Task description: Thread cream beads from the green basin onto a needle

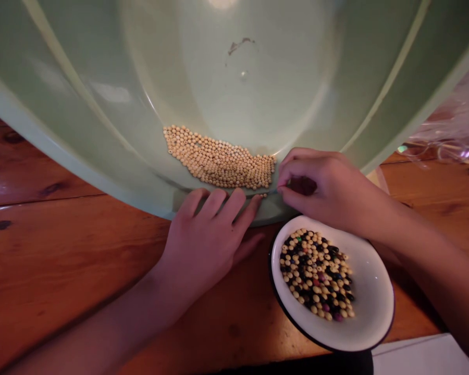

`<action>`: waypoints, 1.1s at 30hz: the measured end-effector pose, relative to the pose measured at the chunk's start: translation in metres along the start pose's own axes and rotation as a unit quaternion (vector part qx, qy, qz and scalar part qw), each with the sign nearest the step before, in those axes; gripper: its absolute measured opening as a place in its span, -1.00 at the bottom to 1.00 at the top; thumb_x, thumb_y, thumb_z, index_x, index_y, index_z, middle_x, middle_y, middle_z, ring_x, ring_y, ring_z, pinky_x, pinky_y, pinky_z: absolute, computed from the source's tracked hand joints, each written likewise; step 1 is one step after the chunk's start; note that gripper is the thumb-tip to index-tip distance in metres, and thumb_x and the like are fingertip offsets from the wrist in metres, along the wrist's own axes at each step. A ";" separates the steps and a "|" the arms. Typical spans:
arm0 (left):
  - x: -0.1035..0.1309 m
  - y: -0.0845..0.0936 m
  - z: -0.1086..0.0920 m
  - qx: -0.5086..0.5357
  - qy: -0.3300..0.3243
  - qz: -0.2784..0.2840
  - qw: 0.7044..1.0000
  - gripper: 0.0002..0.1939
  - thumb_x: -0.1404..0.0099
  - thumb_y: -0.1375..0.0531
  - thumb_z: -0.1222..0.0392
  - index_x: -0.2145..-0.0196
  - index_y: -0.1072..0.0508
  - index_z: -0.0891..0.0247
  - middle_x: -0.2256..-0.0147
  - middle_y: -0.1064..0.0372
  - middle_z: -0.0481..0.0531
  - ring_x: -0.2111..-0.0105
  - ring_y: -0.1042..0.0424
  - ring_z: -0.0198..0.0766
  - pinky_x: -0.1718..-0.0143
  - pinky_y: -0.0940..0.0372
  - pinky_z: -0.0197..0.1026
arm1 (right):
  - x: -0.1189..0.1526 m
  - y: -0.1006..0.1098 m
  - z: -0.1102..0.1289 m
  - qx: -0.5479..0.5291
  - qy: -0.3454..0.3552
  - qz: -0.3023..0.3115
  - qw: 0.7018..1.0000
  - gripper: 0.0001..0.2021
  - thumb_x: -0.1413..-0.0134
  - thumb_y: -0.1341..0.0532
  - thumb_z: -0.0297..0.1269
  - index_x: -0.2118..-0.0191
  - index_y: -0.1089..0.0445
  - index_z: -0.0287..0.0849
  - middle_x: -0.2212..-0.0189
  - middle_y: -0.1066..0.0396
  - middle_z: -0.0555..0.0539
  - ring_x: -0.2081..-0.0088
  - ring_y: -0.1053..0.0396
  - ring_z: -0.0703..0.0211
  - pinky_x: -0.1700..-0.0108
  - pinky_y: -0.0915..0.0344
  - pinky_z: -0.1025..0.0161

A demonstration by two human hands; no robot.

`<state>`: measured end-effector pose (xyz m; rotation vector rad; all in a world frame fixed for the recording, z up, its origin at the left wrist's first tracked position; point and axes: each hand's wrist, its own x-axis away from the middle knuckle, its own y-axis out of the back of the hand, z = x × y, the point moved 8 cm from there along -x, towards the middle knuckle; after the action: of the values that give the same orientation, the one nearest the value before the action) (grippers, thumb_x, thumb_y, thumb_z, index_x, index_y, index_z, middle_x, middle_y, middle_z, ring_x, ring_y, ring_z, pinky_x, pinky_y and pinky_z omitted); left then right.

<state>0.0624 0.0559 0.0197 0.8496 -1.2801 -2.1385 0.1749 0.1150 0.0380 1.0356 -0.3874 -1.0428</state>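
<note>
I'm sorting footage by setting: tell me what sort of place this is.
Probably a home craft space: a wooden tabletop, a white bowl of mixed beads, and a green basin holding pale beads.

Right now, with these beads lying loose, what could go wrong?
The left hand reaches over the near edge of the green basin, so a bump might send the pale beads rolling. The white bowl sits close by the right hand; a careless swing could spill its mixed beads.
</note>
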 end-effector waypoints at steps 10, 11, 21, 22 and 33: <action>0.000 0.000 0.000 -0.001 0.001 0.007 1.000 -0.58 -0.38 0.03 0.00 -0.12 -0.33 0.12 0.12 -0.40 -0.02 0.22 -0.32 -0.11 0.23 -0.15 -0.06 | 0.001 0.000 0.000 0.007 0.000 0.002 1.000 -0.88 0.06 -0.15 -0.54 0.46 -0.38 -0.21 0.43 -0.34 -0.01 0.44 -0.28 0.28 0.37 -0.16 0.30; -0.001 0.000 0.000 -0.001 0.001 0.006 1.000 -0.58 -0.38 0.03 -0.01 -0.12 -0.33 0.12 0.12 -0.40 -0.02 0.21 -0.32 -0.11 0.23 -0.15 -0.06 | 0.001 0.000 0.000 0.008 0.000 0.002 1.000 -0.88 0.07 -0.15 -0.54 0.46 -0.38 -0.21 0.43 -0.34 -0.01 0.44 -0.28 0.27 0.37 -0.16 0.30; 0.001 0.000 0.000 0.000 0.002 0.001 1.000 -0.58 -0.38 0.02 -0.01 -0.11 -0.34 0.12 0.13 -0.40 -0.01 0.22 -0.32 -0.10 0.23 -0.14 -0.06 | 0.000 -0.004 0.002 0.038 0.014 0.020 0.999 -0.86 0.03 -0.15 -0.53 0.46 -0.42 -0.22 0.40 -0.36 -0.04 0.41 -0.31 0.26 0.33 -0.19 0.30; 0.001 0.000 0.000 0.000 0.001 -0.002 1.000 -0.58 -0.38 0.02 -0.01 -0.11 -0.34 0.13 0.13 -0.40 0.00 0.22 -0.32 -0.11 0.24 -0.14 -0.06 | -0.001 -0.005 0.001 0.041 0.015 0.023 0.999 -0.85 0.02 -0.14 -0.53 0.46 -0.43 -0.22 0.40 -0.36 -0.04 0.41 -0.31 0.27 0.33 -0.19 0.30; 0.002 0.001 0.000 0.004 -0.001 0.006 1.000 -0.56 -0.37 0.00 0.00 -0.14 -0.32 0.14 0.09 -0.40 0.06 0.20 -0.33 -0.09 0.21 -0.15 -0.04 | -0.006 -0.013 -0.009 0.029 -0.035 0.083 0.996 -0.88 0.01 -0.13 -0.46 0.44 -0.41 -0.20 0.58 -0.34 0.03 0.52 -0.21 0.29 0.43 -0.07 0.30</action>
<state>0.0613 0.0540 0.0201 0.8415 -1.2915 -2.1272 0.1714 0.1228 0.0233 1.0019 -0.5543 -0.9252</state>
